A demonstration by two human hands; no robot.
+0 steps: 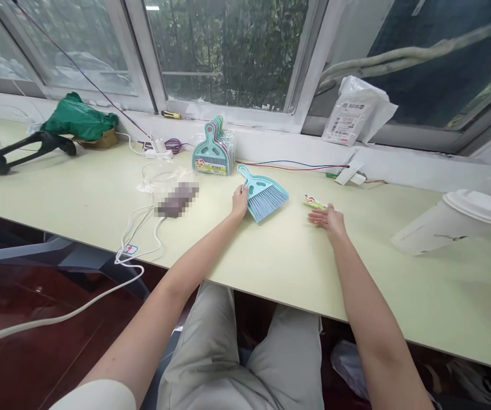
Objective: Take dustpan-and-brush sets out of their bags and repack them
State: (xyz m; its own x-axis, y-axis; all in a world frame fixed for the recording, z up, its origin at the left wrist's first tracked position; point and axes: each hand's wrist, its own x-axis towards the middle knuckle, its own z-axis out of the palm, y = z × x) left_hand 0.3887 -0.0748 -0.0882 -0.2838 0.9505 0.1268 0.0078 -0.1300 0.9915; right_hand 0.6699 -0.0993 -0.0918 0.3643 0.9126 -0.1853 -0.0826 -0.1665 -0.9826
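Note:
My left hand [240, 204] is closed on the handle side of a light-blue mini dustpan and brush set [265, 195]. The grey-blue bristles face down toward me, and the set is tilted over the table. My right hand [328, 220] is at the table's right half, its fingers stretched out to the left. Just beyond those fingers is a small colourful label card [314, 201], touching or nearly touching the thumb. Behind the left hand, a stack of similar dustpan sets [212, 149] in clear wrap stands by the wall, in light blue, pink and other colours.
On the pale yellow table [271, 262] are a blurred-out dark object [177, 199], white cables [136, 228] and a white cup with a lid [454, 222]. Farther left lie a black frame-like object [27, 151] and a green bag [77, 117]. A white package [350, 114] leans by the window.

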